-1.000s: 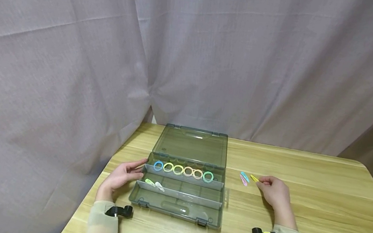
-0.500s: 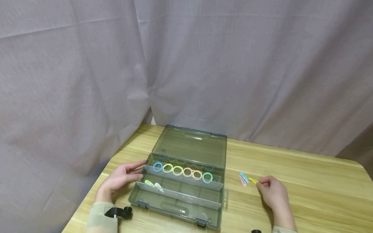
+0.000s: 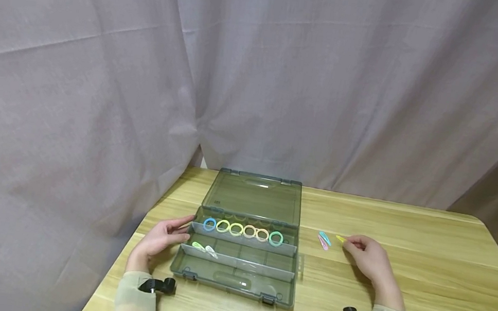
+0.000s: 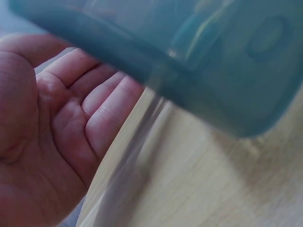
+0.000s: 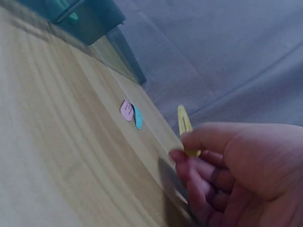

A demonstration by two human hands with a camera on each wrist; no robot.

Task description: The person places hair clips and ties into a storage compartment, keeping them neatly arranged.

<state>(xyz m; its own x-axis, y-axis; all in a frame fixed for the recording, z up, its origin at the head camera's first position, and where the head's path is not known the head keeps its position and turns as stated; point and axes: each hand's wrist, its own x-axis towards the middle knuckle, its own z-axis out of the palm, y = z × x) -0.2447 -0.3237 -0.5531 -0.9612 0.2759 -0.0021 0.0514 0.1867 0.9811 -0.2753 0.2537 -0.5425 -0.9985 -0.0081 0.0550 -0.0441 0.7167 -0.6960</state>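
Observation:
My right hand pinches a yellow snap hair clip between thumb and index finger, with the clip's narrow end pointing away from the fingertips. In the right wrist view it appears raised over the table. A blue hair clip and a pink hair clip lie side by side just left of that hand. My left hand rests against the left side of a grey see-through organizer box, fingers extended along its wall. Inside the box's middle row, a green clip and a white clip lie at the left end.
The box's lid is folded back toward the curtain. Several coloured hair ties, including a blue one and a green one, line the back row. A wooden table carries everything.
The right wrist has shifted slightly right, and the yellow clip has come away from the blue and pink clips. The left hand stays at the box.

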